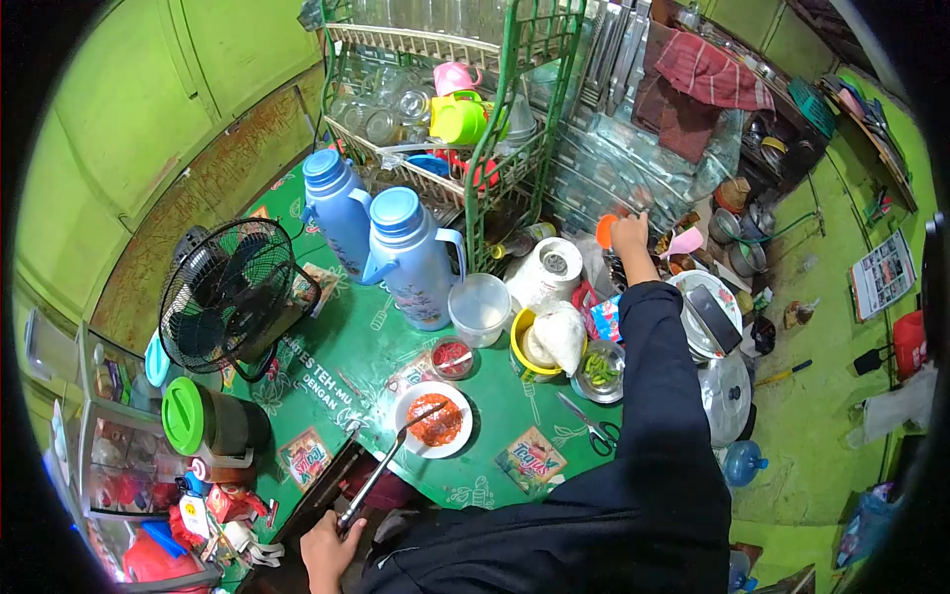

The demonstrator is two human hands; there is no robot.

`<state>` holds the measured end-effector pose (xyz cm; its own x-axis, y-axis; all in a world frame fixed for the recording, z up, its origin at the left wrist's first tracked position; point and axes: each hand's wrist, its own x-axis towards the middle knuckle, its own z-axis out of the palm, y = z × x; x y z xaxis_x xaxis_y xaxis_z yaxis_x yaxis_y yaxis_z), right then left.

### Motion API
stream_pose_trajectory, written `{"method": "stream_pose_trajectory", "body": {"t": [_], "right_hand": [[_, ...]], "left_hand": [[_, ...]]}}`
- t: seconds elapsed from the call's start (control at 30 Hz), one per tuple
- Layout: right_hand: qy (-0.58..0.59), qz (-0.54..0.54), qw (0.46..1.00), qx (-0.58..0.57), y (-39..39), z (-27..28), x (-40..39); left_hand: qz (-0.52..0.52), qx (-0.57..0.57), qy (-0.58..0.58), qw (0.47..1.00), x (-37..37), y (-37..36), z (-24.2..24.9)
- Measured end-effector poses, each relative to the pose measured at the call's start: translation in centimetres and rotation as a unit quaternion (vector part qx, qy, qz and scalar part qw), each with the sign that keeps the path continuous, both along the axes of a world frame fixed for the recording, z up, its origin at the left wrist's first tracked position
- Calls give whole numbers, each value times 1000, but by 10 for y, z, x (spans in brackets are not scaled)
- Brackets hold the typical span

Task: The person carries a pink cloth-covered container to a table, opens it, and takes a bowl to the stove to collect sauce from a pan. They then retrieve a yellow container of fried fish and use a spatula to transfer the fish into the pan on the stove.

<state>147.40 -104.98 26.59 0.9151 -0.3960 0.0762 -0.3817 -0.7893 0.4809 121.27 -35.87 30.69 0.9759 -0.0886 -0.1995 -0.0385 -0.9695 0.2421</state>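
Observation:
My left hand (332,549) is at the bottom left, fingers closed round the handle of a long metal utensil (374,477). The utensil's far end reaches over a white plate (404,404) of red sauce (436,426). Stretched out to the upper right, my right hand (629,236) is at a small orange object (606,232), beyond the bags and containers; its fingers are bent and small in view, and their hold is unclear. A bowl of red paste (452,358) sits just behind the plate. Scissors (594,428) lie right of it.
Two blue flasks (408,267), a clear tub (480,309) and a yellow container (529,361) stand behind the plate. A black fan (226,297) and a green-lidded jug (203,426) are at the left. A green rack (485,148) rises at the back. Pot lids (725,401) lie right of my right arm.

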Motion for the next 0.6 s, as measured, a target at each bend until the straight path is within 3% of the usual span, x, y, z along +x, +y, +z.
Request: {"method": "stream_pose_trajectory", "body": {"t": [0.13,0.2,0.33,0.4,0.53,0.6], "right_hand": [[-13,-86,995,49,7,3,-4],[-2,-126,989,77,-6,-20,2],[-114,-120,978,131,-4,-22,-10],[-120,-100,979,131,-8,-20,-15],[-220,-84,960,152,7,18,-43],[-322,42,934,147,2,29,-59]], "left_hand": [[19,-26,-21,999,-5,1,2],[65,-36,230,970,-1,7,5],[60,-21,233,970,0,2,16],[15,-7,-2,1000,-6,4,0],[13,-11,-18,1000,-8,8,-9],[3,-22,-6,1000,-7,9,-9]]}}
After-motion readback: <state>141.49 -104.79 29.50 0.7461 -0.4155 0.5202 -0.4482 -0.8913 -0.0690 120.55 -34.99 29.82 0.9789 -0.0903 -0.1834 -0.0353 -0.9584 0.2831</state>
